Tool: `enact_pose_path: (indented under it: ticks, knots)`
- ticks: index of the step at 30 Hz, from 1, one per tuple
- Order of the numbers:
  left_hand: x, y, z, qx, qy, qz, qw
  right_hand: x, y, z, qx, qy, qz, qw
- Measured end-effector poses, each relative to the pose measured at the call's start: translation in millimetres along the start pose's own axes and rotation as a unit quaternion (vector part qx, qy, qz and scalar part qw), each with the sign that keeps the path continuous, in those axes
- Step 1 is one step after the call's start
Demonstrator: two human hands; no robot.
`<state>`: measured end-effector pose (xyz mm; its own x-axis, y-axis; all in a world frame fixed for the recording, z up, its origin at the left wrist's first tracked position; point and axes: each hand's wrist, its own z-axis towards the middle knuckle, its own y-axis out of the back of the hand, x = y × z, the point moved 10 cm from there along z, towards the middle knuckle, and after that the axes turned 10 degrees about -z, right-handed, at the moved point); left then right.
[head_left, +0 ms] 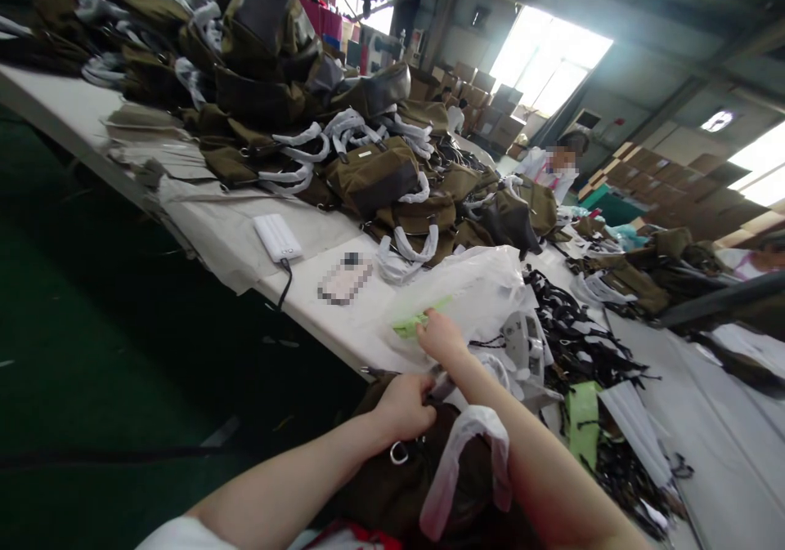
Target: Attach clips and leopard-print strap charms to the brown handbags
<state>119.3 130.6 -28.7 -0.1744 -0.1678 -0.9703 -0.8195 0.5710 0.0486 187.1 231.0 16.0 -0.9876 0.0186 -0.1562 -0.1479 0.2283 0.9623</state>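
Observation:
A dark olive-brown bag (374,485) sits close to my body, its strap handle (469,431) wrapped in white paper. My left hand (405,407) is closed on the upper edge of this bag, near a metal ring (398,453). Stretched forward over the table, my right hand (442,339) has its fingers bent onto a light-green packet (408,326) at a clear plastic bag (478,280). The fingertips are partly hidden, and the inside of the brown bag cannot be seen.
Many similar bags (374,174) are heaped along the white table (331,329). A white power bank (277,237) with a cable and a phone (345,279) lie near its edge. Black straps (576,329) are piled at right. A co-worker (545,166) is behind, near cardboard boxes (662,182).

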Motion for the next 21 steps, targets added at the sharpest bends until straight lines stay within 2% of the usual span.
enact_pose_path:
  ticks: [4, 11, 14, 18, 20, 21]
  knots:
    - [-6.8, -0.5, 1.4, -0.002, -0.034, 0.091, 0.995, -10.2, -4.4, -4.5, 0.002, 0.002, 0.005, 1.0]
    - [-12.8, -0.2, 0.4, 0.003, -0.04, 0.094, 0.995, -3.4, -13.8, -1.7, -0.013, 0.021, 0.008, 1.0]
    - [-12.0, -0.4, 0.6, 0.001, -0.036, 0.088, 0.995, -2.8, -11.0, 1.7, -0.027, 0.024, 0.016, 0.999]
    - [-8.6, -0.5, 2.9, 0.004, -0.025, 0.062, 0.998, -2.5, 16.3, -12.7, -0.067, 0.038, 0.046, 0.996]
    - [-6.3, 0.5, 3.4, 0.014, -0.014, 0.035, 0.999, -2.2, 44.8, -39.9, -0.13, 0.059, 0.108, 0.984]
    - [-5.1, 0.7, 3.2, 0.024, -0.008, 0.021, 0.999, -2.4, 61.7, -59.8, -0.176, 0.078, 0.162, 0.968]
